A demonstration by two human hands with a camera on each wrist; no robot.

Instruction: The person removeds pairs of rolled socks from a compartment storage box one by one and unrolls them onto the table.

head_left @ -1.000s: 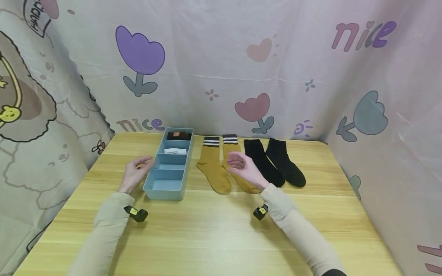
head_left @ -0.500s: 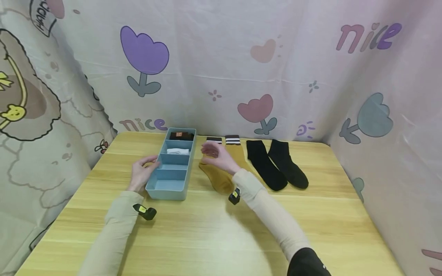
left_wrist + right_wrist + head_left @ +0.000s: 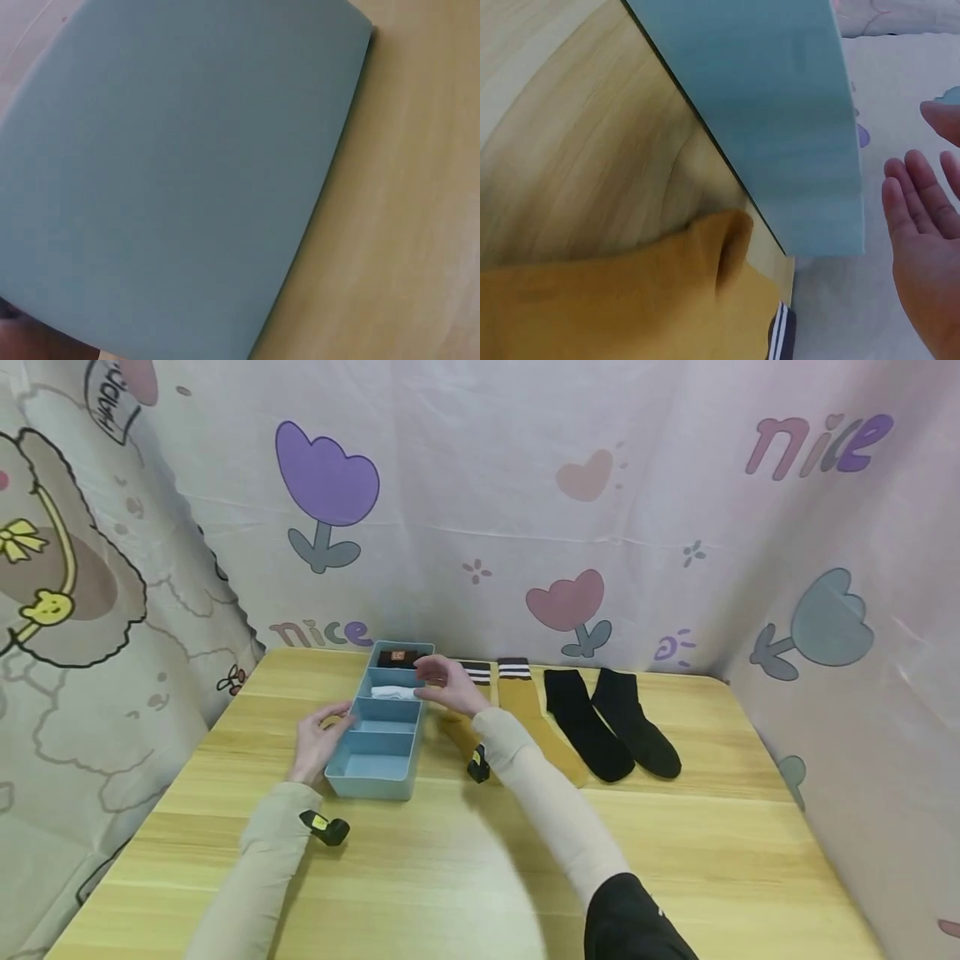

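A blue-grey divided storage box (image 3: 371, 787) stands at the left of the table. My left hand (image 3: 318, 742) is at its left rim beside the third compartment from the back, thumb and index finger apart. Over the box's right rim hovers my right hand (image 3: 454, 687), near the folded white cloth item (image 3: 392, 692) in the second compartment. The right wrist view shows this hand (image 3: 930, 262) palm up beside the box wall (image 3: 772, 127), fingers loosely bent, holding nothing. Below its arm lie two mustard socks (image 3: 519, 702) with striped cuffs, one partly hidden.
Two black socks (image 3: 590, 727) lie flat to the right of the mustard pair. A folded dark brown item (image 3: 387, 660) with an orange label fills the back compartment. The two front compartments hold nothing. A patterned curtain (image 3: 450, 485) hangs behind the wooden table (image 3: 435, 877).
My right hand has swept left from above the mustard socks to the box's right rim. My left hand has come slightly closer to the box's left rim. The camera view has shifted a little.
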